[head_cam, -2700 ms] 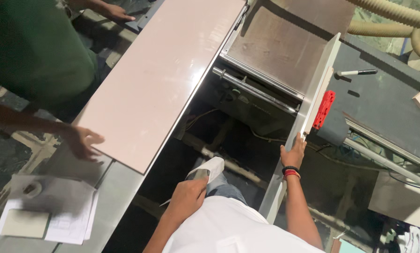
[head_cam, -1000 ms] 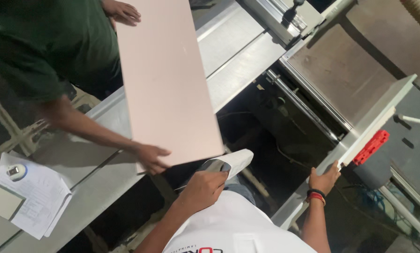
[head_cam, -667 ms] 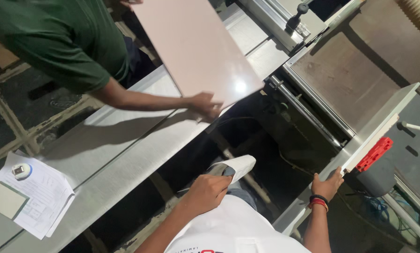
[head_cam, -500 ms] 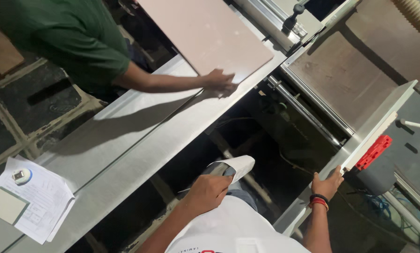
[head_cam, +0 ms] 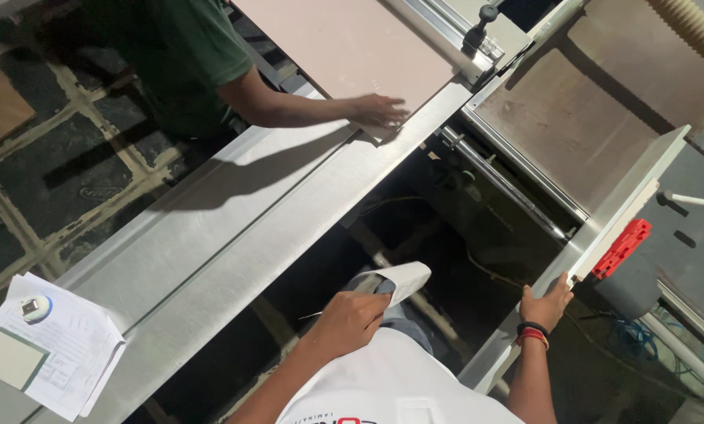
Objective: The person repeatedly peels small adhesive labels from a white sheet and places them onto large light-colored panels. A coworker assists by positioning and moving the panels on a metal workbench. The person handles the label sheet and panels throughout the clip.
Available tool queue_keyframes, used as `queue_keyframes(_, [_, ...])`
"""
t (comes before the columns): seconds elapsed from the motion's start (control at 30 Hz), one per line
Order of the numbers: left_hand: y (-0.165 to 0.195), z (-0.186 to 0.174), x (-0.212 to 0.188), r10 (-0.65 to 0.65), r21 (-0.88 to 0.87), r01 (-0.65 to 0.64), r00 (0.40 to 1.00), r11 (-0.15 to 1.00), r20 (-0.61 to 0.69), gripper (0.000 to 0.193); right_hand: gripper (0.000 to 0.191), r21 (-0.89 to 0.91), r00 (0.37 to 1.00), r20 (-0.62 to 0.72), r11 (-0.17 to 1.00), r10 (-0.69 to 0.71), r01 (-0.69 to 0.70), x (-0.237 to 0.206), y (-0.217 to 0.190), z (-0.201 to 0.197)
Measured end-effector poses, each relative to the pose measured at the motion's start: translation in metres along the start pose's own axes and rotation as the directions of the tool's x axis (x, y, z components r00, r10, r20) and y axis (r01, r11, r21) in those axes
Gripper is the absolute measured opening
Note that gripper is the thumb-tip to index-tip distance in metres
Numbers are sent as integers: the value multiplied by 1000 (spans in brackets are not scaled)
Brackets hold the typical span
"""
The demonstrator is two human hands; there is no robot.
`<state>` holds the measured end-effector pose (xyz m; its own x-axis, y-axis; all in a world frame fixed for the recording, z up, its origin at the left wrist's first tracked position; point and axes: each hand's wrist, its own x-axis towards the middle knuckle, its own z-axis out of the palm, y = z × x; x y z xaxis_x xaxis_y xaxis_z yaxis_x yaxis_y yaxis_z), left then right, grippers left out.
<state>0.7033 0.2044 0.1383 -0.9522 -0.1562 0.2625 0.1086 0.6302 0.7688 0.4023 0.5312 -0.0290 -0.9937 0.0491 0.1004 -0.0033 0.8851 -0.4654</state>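
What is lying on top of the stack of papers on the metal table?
On the stack of papers lie a small round object and a pale green rectangular pad. What the pad covers cannot be seen.

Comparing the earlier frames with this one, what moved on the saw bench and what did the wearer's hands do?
The co-worker's hand slid the pink panel along the sliding table toward the far end, so the table's near stretch now lies bare. The left hand kept holding the folded white sheet; the right hand stayed on the metal fence. The papers did not move.
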Motion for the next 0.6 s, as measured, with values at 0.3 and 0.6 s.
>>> queue_keyframes(0.3, [1, 1, 8, 34, -10, -35, 999, 999, -15, 19, 93, 25, 1000, -6, 1000, -11, 11, 1, 2, 0])
queue_keyframes(0.6, [-2, 8, 12, -10, -7, 10, 999, 1000, 41, 24, 95, 8, 1000, -9, 1000, -23, 23, 5, 3, -1])
